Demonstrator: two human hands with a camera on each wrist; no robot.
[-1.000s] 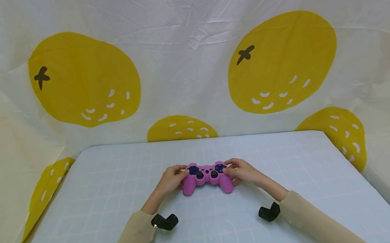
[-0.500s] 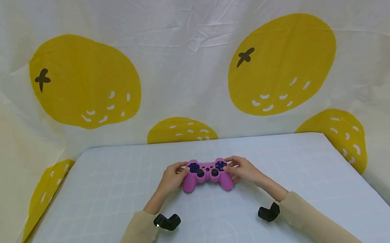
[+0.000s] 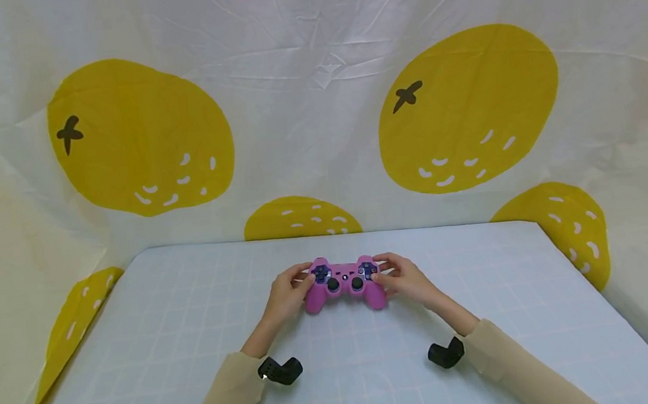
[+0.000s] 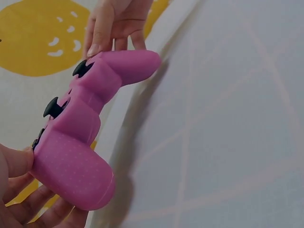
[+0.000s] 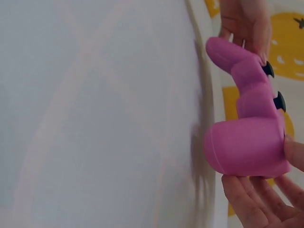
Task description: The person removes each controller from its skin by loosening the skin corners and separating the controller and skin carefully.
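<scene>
A pink game controller [image 3: 344, 272] with two black thumbsticks is held between both hands near the middle of the table. My left hand [image 3: 288, 294] pinches its left side, thumb on the face by the direction pad and fingers behind. On the other side my right hand [image 3: 405, 279] grips it the same way, thumb by the buttons. In the left wrist view the controller [image 4: 76, 166] shows its dotted grip end, with fingers beneath. From the right wrist the controller [image 5: 247, 145] is seen edge-on, its shadow on the table beside it.
The table [image 3: 345, 386] has a pale checked cover. Behind it and at the sides hangs a white cloth [image 3: 302, 111] with large yellow fruit prints. A black wrist camera [image 3: 280, 371] sits at the left cuff, and another camera [image 3: 446, 353] at the right.
Both hands have raised the controller a little, and it now shows higher in the head view with its face tipped more toward the camera. The grip on both sides is the same.
</scene>
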